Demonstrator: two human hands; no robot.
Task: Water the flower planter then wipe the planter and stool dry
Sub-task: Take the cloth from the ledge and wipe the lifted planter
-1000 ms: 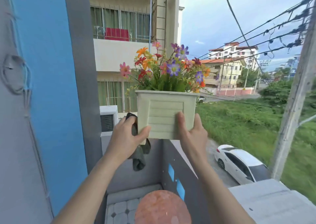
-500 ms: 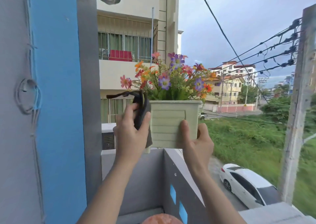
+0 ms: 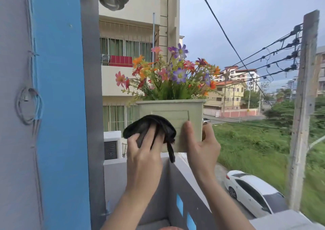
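Cloth (image 3: 151, 127) moved onto planter (image 3: 193, 113) front; right hand (image 3: 202, 143) grips corner.

planter (image 3: 182, 112) held up over balcony wall (image 3: 158, 185) | flowers (image 3: 170, 78) in planter | left hand (image 3: 144, 152) presses cloth (image 3: 149, 129) on planter's near face, left part | right hand (image 3: 202, 145) at its right edge | car (image 3: 253, 192) below right

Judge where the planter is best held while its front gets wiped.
Grip the planter at its lower right corner, from the right, as the right hand does: thumb on the flat front, fingers round the side. That leaves the front clear for the left hand and black cloth.
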